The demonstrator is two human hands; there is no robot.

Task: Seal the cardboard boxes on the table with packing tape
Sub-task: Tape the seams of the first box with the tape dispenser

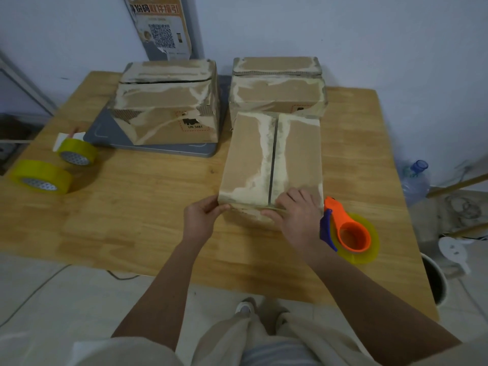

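Observation:
A worn brown cardboard box point(272, 157) lies in front of me on the wooden table point(148, 207), its two top flaps closed with a dark seam down the middle. My left hand point(202, 217) pinches the box's near left corner. My right hand point(295, 210) presses flat on the near edge, right of the seam, where a thin strip of tape seems to run. An orange and blue tape dispenser point(346, 231) with a yellow roll lies just right of my right hand. Two more boxes stand behind, the left box point(166, 101) and the right box point(277, 85).
Two yellow tape rolls lie at the table's left, the nearer roll point(42, 178) and the farther roll point(76, 150). The left box rests on a grey flat slab point(158, 149). A water jug point(416, 180) and a dark bucket point(435, 281) stand on the floor to the right.

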